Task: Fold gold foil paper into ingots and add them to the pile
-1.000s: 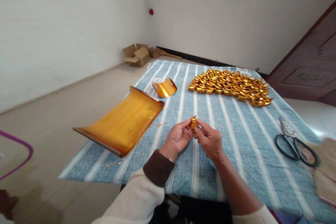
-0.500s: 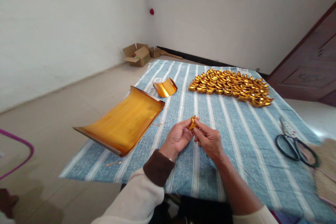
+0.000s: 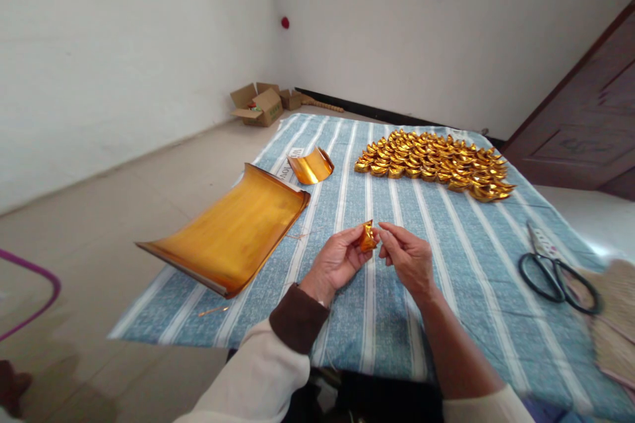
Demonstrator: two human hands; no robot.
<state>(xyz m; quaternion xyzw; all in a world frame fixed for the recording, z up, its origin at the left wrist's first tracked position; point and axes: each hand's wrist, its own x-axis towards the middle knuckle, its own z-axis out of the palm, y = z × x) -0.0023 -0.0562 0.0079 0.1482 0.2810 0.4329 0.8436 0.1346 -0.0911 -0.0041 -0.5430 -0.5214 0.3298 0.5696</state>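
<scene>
My left hand [image 3: 337, 261] pinches a small folded piece of gold foil paper [image 3: 368, 236] between thumb and fingers, above a blue striped cloth [image 3: 446, 277]. My right hand [image 3: 409, 258] sits just right of the piece, fingertips a little apart from it and holding nothing. A stack of large gold foil sheets [image 3: 231, 231] lies curled to the left. A smaller curled gold sheet [image 3: 311, 166] rests behind it. A big heap of folded gold ingots [image 3: 434, 163] lies at the far side of the cloth.
Black-handled scissors [image 3: 555, 271] lie on the cloth at the right, beside a woven straw item [image 3: 615, 324]. Open cardboard boxes [image 3: 258, 104] stand on the floor by the far wall. A dark wooden door [image 3: 585, 125] is at the right. A purple hoop [image 3: 30, 297] lies left.
My right hand has let go of the gold piece and drawn slightly right. The left hand keeps hold of it and has turned it a little.
</scene>
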